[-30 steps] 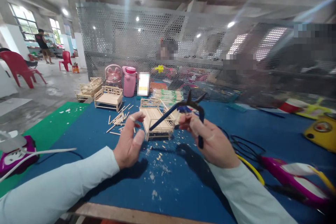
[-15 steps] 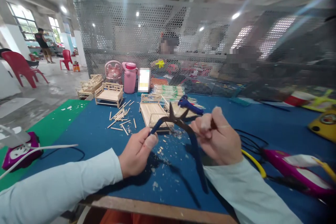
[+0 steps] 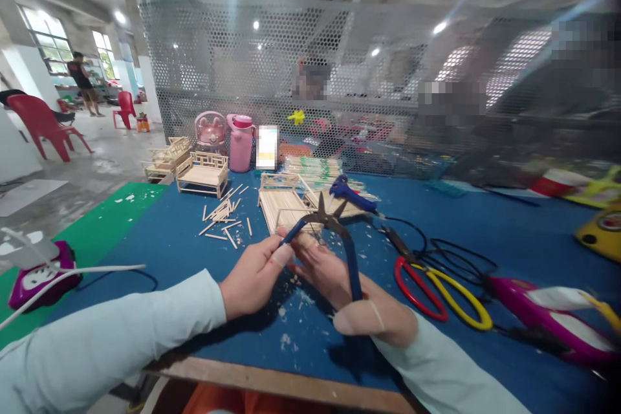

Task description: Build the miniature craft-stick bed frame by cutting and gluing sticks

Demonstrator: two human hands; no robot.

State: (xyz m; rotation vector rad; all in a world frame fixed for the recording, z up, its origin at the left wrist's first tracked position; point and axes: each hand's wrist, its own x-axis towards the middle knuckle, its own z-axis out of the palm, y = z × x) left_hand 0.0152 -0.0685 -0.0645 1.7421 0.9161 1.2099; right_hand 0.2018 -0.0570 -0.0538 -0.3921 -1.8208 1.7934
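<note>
Blue-handled pliers (image 3: 352, 259) are raised over the table's front with their jaws spread. My left hand (image 3: 255, 275) pinches the end of the left handle. My right hand (image 3: 349, 291) reaches under the pliers toward my left fingers, its thumb against the lower part of the other handle and its fingers stretched out. Just behind the hands stands a small wooden bench model (image 3: 279, 204). Several thin wooden sticks (image 3: 223, 213) lie loose to its left. A blue glue gun (image 3: 352, 194) rests behind the pliers.
Scissors with red and yellow handles (image 3: 422, 284) and a purple power strip (image 3: 548, 317) lie at right, with black cables. Another bench model (image 3: 202, 174) and a pink bottle (image 3: 240, 145) stand at back left. A perforated metal screen (image 3: 218, 65) rises behind; people are beyond it.
My right hand has moved left and down, from beside the pliers to beneath them, and its curled fingers have straightened. The scissors now show fully. My left hand still holds its handle.
</note>
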